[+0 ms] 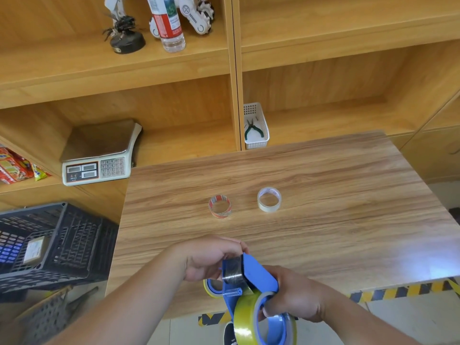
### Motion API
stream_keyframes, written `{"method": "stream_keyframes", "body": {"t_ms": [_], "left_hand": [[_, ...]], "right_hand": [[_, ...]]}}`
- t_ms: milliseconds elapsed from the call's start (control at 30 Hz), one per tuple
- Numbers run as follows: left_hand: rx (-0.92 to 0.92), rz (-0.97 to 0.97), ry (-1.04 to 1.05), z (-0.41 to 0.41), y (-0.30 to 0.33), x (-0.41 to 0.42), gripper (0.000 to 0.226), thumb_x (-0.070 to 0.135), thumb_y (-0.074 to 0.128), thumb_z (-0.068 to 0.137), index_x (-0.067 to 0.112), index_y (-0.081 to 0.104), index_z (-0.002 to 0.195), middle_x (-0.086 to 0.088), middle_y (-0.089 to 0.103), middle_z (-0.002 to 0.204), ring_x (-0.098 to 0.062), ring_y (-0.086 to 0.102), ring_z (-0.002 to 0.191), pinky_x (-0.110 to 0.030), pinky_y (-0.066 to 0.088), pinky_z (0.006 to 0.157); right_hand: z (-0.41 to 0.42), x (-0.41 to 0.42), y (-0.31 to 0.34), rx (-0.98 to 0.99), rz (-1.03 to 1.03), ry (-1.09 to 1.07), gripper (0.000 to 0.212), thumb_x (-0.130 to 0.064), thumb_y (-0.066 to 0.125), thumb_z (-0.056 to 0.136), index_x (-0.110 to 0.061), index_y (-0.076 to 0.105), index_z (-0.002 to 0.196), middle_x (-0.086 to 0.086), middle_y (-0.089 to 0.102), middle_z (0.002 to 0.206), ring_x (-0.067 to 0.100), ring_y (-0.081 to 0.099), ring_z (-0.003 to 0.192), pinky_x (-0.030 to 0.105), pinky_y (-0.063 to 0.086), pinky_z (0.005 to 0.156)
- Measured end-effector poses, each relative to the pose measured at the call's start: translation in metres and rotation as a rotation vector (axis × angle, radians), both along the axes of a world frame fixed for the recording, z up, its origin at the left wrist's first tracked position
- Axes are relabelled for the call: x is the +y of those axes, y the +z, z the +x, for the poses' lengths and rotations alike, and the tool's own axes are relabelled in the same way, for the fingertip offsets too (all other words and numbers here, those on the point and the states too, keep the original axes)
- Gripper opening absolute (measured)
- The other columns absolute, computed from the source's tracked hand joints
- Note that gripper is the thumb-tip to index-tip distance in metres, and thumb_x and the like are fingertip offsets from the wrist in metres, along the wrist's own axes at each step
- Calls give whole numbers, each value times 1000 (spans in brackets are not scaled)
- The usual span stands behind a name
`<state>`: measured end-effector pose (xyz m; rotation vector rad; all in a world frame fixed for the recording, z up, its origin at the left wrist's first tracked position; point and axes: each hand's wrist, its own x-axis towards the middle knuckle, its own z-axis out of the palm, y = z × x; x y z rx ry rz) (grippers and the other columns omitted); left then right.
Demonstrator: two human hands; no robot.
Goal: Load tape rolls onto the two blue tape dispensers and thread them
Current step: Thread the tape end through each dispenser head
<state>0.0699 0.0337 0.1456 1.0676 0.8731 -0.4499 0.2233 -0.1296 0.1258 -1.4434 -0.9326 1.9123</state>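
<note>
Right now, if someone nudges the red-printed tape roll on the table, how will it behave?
The red-printed tape roll looks nearly used up, a thin ring around its core, so probably very light and likely to slide easily on the smooth table. It seems to lie flat on its side, so rolling is unlikely unless tipped onto its edge.

I see a glossy blue plastic dispenser [258, 272] low in the frame, with a shiny yellowish tape roll [246, 317] on it — smooth, reflective film. The table [323, 220] is wood-grain laminate with a soft sheen at lower right; two clear glossy rolls [220, 206] sit mid-frame.
</note>
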Motion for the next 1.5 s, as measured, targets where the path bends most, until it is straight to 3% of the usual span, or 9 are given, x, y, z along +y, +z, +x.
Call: {"method": "stream_keyframes", "body": {"t_ms": [233, 400, 533, 667, 800, 1067, 1233, 1333, 1500], "left_hand": [[187, 28, 374, 17, -43, 4, 24, 45, 63, 94, 26, 74, 84, -3, 62, 87, -18, 58, 63, -30, 46, 61], [151, 126, 677, 19, -59, -15, 27, 38, 53, 104, 16, 67, 98, -4, 70, 89, -19, 65, 74, -30, 47, 63], [146, 144, 737, 14, -84, -53, 30, 41, 58, 100, 13, 67, 107, -6, 72, 95, -20, 66, 79, -34, 48, 70], [85, 119, 669, 15, -106, -87, 32, 47, 66, 94, 20, 66, 111, -3, 75, 99, -16, 69, 84, -31, 52, 80], [62, 83, 612, 24, -123, -102, 37, 38, 79, 88, 28, 64, 120, -2, 73, 118, -16, 71, 99, -29, 55, 79], [150, 62, 638, 28, -179, -104, 30, 23, 81, 88, 25, 71, 117, 2, 78, 113, -17, 73, 107, -36, 61, 94], [187, 51, 647, 31, -206, -106, 29, 26, 81, 88, 29, 72, 115, 3, 78, 113, -16, 74, 106, -39, 60, 97], [206, 51, 671, 36, -217, -105, 27, 25, 80, 89, 29, 72, 114, 3, 78, 113, -16, 75, 105, -41, 59, 99], [245, 88, 723, 48, -229, -100, 27, 24, 78, 91, 27, 69, 116, 1, 76, 113, -17, 74, 105, -39, 58, 101]], "right_hand": [[11, -1, -15, 6, -1, -115, 31, 12, 60, 72, -1, 66, 100, 25, 72, 85, 31, 70, 79, 34, 53, 80], [24, -4, -41, 23, -107, -286, 28, 7, 63, 63, -4, 66, 88, 21, 70, 79, 33, 66, 76, 43, 54, 81], [32, -7, -64, -133, -248, -433, 43, -2, 68, 58, -6, 69, 101, 9, 75, 81, 22, 70, 73, 27, 53, 61], [44, -8, -84, -315, -304, -456, 33, -3, 71, 68, -14, 68, 100, -1, 66, 67, 11, 58, 52, 18, 41, 45], [52, -7, -111, -426, -356, -432, 38, -4, 69, 70, -20, 68, 104, -1, 70, 72, 14, 61, 56, 26, 45, 53], [57, 0, -146, -524, -369, -358, 67, -19, 70, 65, -34, 45, 125, -4, 69, 98, 21, 72, 69, 29, 51, 51], [57, 2, -164, -650, -312, -251, 63, -25, 69, 72, -31, 49, 131, -7, 62, 108, 14, 66, 82, 29, 54, 64], [58, 7, -170, -741, -288, -224, 53, -22, 66, 77, -26, 53, 129, -3, 49, 109, 11, 57, 78, 23, 44, 60], [62, 14, -183, -793, -276, -224, 47, -20, 66, 79, -25, 55, 124, -2, 48, 108, 12, 55, 77, 28, 48, 70]]}}
